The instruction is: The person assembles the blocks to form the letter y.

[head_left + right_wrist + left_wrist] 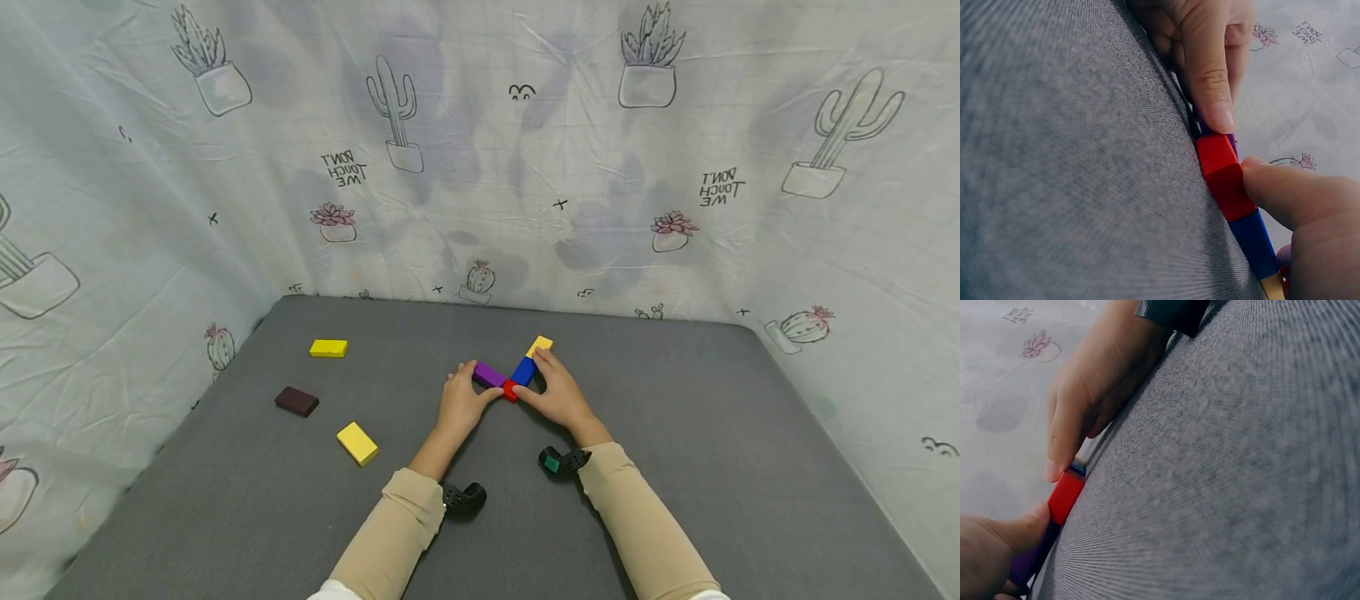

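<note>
Head view: on the grey cloth tabletop (675,458), a purple rectangular block (489,374), small red block (511,391), blue rectangular block (523,372) and yellow rectangular block (539,344) form a V, red at the vertex. My left hand (461,406) pinches purple lengthwise; my right hand (562,397), thumb and fingers apart, grips red and blue together.

Left wrist view: my left thumb (1025,531) contacts the red-purple joint.

Right wrist view: my right thumb (1279,187) presses red's side; red abuts blue.
</note>
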Demonstrator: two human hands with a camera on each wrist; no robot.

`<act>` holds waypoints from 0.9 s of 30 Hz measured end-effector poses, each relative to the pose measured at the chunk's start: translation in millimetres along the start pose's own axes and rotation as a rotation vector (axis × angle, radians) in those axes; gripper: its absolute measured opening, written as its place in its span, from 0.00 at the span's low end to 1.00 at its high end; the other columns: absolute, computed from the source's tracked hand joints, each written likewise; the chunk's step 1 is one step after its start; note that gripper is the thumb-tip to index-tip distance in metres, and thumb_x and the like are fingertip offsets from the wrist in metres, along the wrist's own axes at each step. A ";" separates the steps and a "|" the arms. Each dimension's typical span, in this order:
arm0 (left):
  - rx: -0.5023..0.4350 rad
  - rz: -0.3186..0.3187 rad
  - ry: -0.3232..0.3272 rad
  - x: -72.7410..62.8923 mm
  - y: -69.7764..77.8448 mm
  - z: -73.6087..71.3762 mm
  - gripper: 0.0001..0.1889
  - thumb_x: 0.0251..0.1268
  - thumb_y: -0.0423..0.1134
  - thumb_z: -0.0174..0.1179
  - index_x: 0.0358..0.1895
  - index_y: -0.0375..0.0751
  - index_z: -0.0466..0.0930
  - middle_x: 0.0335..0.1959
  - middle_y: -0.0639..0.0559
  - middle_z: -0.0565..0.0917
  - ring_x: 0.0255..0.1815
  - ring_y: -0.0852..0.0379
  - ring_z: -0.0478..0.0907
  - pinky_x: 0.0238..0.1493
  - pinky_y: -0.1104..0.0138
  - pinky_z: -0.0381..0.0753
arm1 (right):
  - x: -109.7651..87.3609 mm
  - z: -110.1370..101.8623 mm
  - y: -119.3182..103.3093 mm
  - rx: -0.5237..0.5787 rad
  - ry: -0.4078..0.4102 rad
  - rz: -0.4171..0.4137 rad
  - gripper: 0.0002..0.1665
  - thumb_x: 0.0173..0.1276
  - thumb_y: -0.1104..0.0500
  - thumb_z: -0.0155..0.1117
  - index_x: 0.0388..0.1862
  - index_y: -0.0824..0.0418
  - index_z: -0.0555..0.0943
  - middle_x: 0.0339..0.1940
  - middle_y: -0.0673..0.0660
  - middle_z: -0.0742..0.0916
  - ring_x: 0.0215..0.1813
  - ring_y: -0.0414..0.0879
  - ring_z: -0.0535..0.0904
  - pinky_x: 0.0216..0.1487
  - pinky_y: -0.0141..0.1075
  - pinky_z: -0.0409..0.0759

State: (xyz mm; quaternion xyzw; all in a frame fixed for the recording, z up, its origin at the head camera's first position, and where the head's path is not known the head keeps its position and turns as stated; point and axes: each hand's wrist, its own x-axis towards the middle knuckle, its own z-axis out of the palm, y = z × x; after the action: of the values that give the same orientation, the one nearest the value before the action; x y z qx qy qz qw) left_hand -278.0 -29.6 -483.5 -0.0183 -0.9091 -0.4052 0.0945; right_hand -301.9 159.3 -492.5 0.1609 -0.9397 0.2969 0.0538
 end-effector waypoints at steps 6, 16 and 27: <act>0.051 0.024 -0.012 -3.8 1.5 0.8 0.39 0.53 0.48 0.68 0.64 0.27 0.67 0.64 0.28 0.68 0.68 0.33 0.62 0.68 0.45 0.60 | -1.0 -0.4 -1.2 -0.001 -0.005 0.006 0.48 0.63 0.41 0.63 0.72 0.68 0.59 0.75 0.63 0.62 0.76 0.59 0.53 0.72 0.55 0.57; 0.047 0.038 0.002 -3.2 -1.8 2.8 0.40 0.52 0.47 0.70 0.65 0.27 0.66 0.65 0.29 0.68 0.68 0.33 0.62 0.68 0.46 0.61 | -0.8 -1.2 -2.1 0.006 0.005 -0.002 0.48 0.63 0.42 0.63 0.72 0.69 0.60 0.75 0.64 0.62 0.76 0.60 0.53 0.72 0.56 0.57; -0.028 0.017 -0.055 -2.5 -2.0 -5.8 0.40 0.55 0.47 0.69 0.65 0.25 0.64 0.65 0.28 0.68 0.66 0.32 0.64 0.64 0.45 0.66 | -1.2 -1.0 -0.6 0.003 -0.006 0.001 0.48 0.64 0.41 0.63 0.72 0.68 0.59 0.75 0.63 0.61 0.76 0.59 0.53 0.72 0.55 0.57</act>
State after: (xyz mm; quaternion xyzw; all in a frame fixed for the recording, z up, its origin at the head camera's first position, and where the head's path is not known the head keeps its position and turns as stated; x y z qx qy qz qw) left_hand -274.9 -35.1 -481.6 -0.0386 -0.9053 -0.4167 0.0727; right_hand -300.5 159.8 -491.6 0.1614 -0.9395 0.2979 0.0504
